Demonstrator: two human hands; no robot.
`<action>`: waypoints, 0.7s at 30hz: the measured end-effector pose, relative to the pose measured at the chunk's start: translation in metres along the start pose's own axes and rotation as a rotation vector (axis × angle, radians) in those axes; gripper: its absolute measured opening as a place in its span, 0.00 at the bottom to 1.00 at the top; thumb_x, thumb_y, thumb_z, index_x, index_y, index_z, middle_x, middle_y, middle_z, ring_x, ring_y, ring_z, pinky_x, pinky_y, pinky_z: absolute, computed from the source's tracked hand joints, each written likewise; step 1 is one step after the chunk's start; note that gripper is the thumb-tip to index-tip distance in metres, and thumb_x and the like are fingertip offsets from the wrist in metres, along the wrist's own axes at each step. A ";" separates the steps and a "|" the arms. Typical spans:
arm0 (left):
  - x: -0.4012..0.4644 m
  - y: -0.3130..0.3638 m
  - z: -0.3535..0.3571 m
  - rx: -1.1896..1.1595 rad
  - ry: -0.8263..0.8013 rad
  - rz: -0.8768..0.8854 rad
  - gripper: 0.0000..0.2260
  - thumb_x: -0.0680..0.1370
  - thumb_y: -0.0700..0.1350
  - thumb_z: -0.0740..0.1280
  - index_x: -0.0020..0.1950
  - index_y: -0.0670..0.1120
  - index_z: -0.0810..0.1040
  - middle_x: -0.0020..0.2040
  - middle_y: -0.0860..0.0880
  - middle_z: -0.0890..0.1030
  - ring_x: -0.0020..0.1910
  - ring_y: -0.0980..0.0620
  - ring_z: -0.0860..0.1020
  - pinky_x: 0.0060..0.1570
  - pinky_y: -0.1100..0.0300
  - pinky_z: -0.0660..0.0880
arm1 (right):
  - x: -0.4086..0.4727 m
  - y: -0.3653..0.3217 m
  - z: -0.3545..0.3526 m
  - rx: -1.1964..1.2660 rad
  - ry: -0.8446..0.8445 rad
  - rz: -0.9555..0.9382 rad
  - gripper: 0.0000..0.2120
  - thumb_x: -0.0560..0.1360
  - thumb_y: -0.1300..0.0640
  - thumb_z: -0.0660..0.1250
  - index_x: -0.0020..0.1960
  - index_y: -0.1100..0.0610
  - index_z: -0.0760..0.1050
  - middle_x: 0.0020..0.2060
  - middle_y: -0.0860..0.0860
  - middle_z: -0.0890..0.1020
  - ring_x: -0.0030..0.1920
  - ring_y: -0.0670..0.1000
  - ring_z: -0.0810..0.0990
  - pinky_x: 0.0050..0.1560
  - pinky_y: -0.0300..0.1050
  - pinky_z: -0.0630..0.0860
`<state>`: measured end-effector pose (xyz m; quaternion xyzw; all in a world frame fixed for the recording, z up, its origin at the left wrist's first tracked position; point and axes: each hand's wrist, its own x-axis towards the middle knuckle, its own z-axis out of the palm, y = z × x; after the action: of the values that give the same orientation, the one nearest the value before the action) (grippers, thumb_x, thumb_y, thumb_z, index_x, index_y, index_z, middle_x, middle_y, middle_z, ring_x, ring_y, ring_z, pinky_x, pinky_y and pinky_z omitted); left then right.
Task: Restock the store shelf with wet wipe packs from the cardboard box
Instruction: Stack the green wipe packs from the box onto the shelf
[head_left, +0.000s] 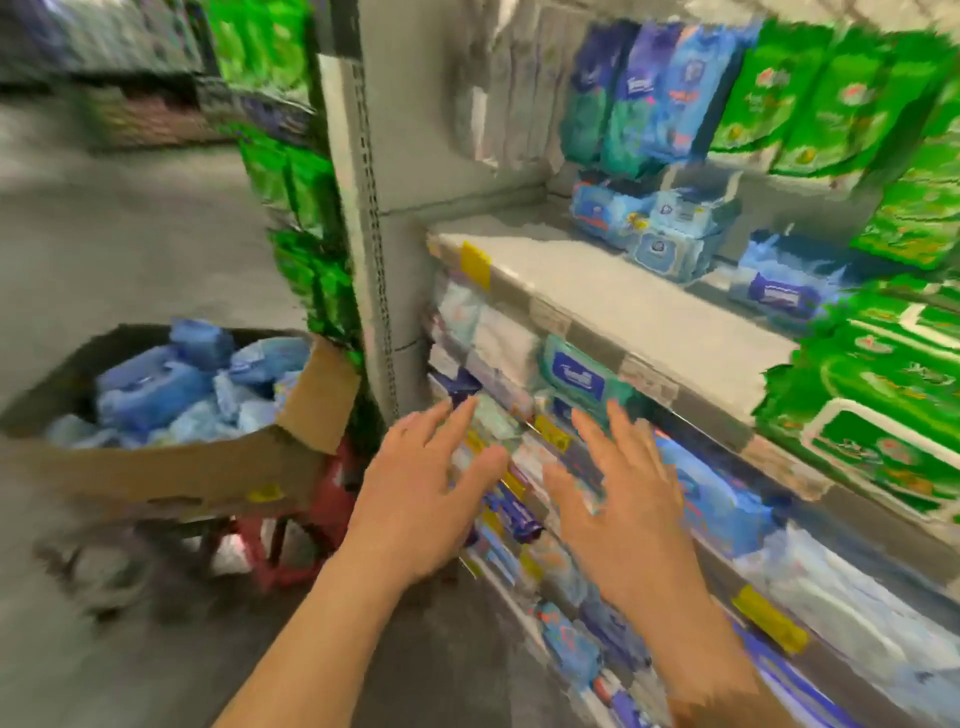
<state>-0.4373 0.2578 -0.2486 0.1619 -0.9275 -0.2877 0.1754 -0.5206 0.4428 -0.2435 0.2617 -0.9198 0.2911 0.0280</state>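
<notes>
The picture is blurred by motion. A cardboard box (171, 470) at the left holds several blue wet wipe packs (156, 387). To its right stands the grey shelf (618, 306), with a few blue packs (670, 249) lying at its back. My left hand (415, 488) and my right hand (623, 499) hover side by side in front of the lower shelves, fingers spread, holding nothing. A teal pack (576, 371) sits on the shelf below, just beyond my fingertips.
Green packs (883, 415) fill the shelf's right side and hang above. The box rests on a red stool (311, 530). A grey upright post (363, 208) separates the shelf from the aisle floor at the left. Yellow price tags line the shelf edges.
</notes>
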 end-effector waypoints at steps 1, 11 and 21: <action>-0.001 -0.025 -0.015 -0.001 0.008 -0.043 0.37 0.72 0.73 0.46 0.78 0.58 0.60 0.77 0.56 0.61 0.76 0.55 0.57 0.76 0.53 0.56 | 0.009 -0.020 0.017 -0.001 -0.027 -0.014 0.31 0.79 0.32 0.57 0.80 0.37 0.57 0.82 0.41 0.49 0.83 0.49 0.45 0.80 0.61 0.46; -0.012 -0.261 -0.152 -0.074 0.054 -0.457 0.36 0.72 0.74 0.45 0.77 0.61 0.58 0.76 0.60 0.62 0.76 0.55 0.58 0.74 0.52 0.59 | 0.086 -0.223 0.194 0.080 -0.338 -0.117 0.32 0.79 0.33 0.59 0.80 0.35 0.54 0.83 0.45 0.48 0.83 0.49 0.45 0.80 0.61 0.52; 0.045 -0.388 -0.178 -0.241 0.014 -0.671 0.38 0.69 0.78 0.46 0.74 0.63 0.63 0.73 0.61 0.66 0.74 0.57 0.63 0.72 0.48 0.64 | 0.166 -0.289 0.298 0.127 -0.519 -0.093 0.35 0.79 0.35 0.62 0.81 0.39 0.53 0.78 0.42 0.62 0.77 0.46 0.61 0.75 0.52 0.65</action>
<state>-0.3254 -0.1483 -0.3300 0.4374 -0.7809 -0.4356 0.0953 -0.4900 0.0010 -0.3059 0.3708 -0.8630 0.2699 -0.2120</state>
